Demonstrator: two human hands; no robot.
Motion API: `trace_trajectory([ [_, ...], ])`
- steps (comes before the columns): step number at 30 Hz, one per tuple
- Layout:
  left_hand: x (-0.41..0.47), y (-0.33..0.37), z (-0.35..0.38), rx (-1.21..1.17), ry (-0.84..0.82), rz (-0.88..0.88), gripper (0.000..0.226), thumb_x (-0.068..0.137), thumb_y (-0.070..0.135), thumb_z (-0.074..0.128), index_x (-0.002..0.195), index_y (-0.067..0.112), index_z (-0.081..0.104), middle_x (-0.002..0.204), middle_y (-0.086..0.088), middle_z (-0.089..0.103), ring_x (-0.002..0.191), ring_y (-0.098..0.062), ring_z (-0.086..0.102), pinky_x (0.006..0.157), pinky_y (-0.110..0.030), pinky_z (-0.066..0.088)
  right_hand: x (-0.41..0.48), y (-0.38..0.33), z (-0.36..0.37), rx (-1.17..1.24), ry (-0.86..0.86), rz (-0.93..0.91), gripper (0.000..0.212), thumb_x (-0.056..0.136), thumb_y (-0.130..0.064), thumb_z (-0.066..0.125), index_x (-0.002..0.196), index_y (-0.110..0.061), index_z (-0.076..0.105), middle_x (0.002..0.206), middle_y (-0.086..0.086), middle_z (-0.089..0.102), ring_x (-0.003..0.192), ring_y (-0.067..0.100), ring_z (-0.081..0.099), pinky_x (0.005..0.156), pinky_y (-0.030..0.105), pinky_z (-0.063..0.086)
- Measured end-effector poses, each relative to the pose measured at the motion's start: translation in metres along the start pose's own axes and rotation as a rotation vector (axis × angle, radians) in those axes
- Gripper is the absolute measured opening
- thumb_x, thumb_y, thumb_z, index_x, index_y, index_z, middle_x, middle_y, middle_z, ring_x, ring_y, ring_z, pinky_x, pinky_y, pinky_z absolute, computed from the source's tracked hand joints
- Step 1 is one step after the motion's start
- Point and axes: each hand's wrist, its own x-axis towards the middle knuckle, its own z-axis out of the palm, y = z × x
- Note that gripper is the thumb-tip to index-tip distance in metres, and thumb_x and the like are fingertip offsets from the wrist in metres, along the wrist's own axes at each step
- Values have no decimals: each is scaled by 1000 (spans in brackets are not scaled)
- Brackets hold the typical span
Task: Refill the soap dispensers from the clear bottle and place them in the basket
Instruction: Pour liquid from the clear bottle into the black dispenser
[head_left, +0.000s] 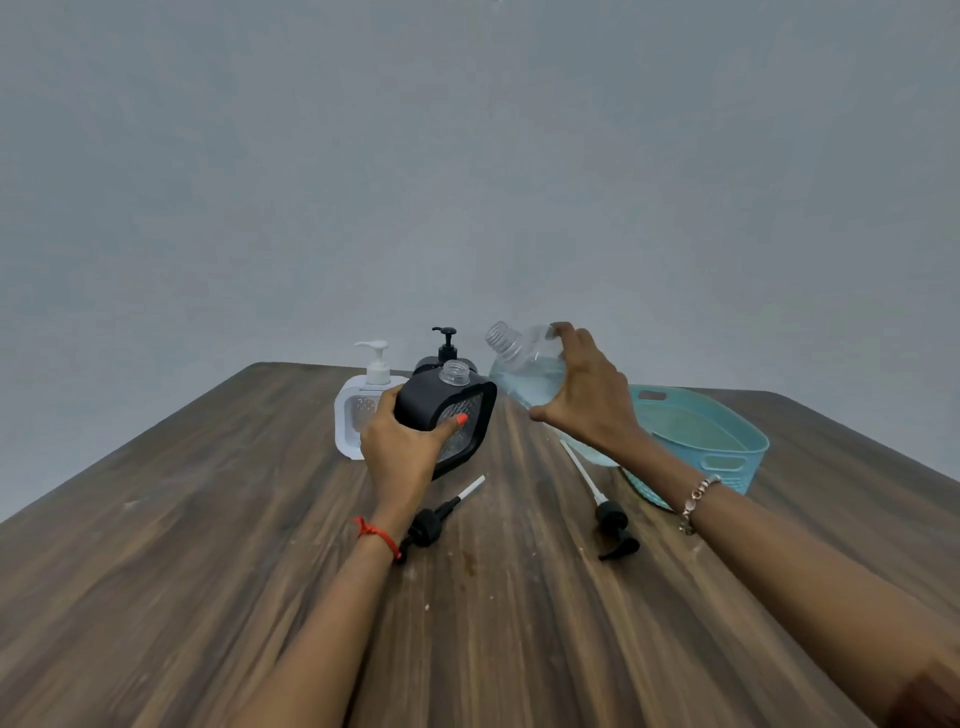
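Observation:
My left hand (402, 447) grips a black-framed soap dispenser (457, 410) with its clear neck uncapped, lifted and tilted above the table. My right hand (587, 395) holds the clear bottle (524, 369), uncapped, holding pale blue liquid, its mouth tilted up and left near the dispenser's neck. Behind stand a white dispenser (358, 410) with its pump on and a black dispenser (445, 351) with its pump on. Two black pump heads lie on the table: one (434, 522) near my left wrist, another (610, 514) by my right forearm. The teal basket (727, 447) sits to the right.
The wooden table (208, 571) runs back to a plain grey wall. The basket's inside shows nothing in it. White specks and a small stain mark the tabletop near the front centre.

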Motion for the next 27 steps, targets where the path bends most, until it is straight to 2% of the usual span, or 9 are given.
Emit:
trace_trajectory([
  [3,-2,-2,2,13,-5,5,64,59,23,87,115,11,59,101,-1,64,96,-19,59,83,-29,49,-3,1,-2,-67,-12,-14,82,56,-23,79,127,-13,40,115,7,50,94,29,55,68,35,47],
  [6,-4,-2,4,20,-2,4,64,58,23,87,115,11,59,107,-6,66,99,-21,61,85,-32,50,-6,3,-4,-92,-38,-23,84,56,-22,79,130,-12,38,116,8,52,99,30,54,73,41,50],
  [13,-10,-4,9,69,-8,14,64,58,27,86,114,12,59,107,-7,67,101,-24,61,87,-37,51,-12,7,-4,-152,-83,-24,83,61,-20,75,134,-12,36,118,7,55,103,30,53,77,39,47],
  [17,-14,-2,11,99,-12,34,64,60,26,86,116,10,59,108,-9,67,101,-25,61,83,-33,49,-12,9,-5,-192,-103,-35,84,62,-20,74,135,-13,35,119,6,55,102,29,52,77,38,44],
  [21,-18,1,13,113,-9,38,61,62,24,85,115,9,58,107,-9,67,100,-26,60,75,-23,40,-12,8,-6,-228,-116,-55,82,63,-19,73,135,-13,35,120,6,54,104,29,51,77,37,41],
  [27,-21,0,14,136,-1,58,59,63,25,84,114,9,58,104,-10,67,97,-28,61,72,-26,41,-14,6,-5,-292,-145,-80,79,66,-18,70,136,-14,34,123,5,52,109,28,48,78,36,38],
])
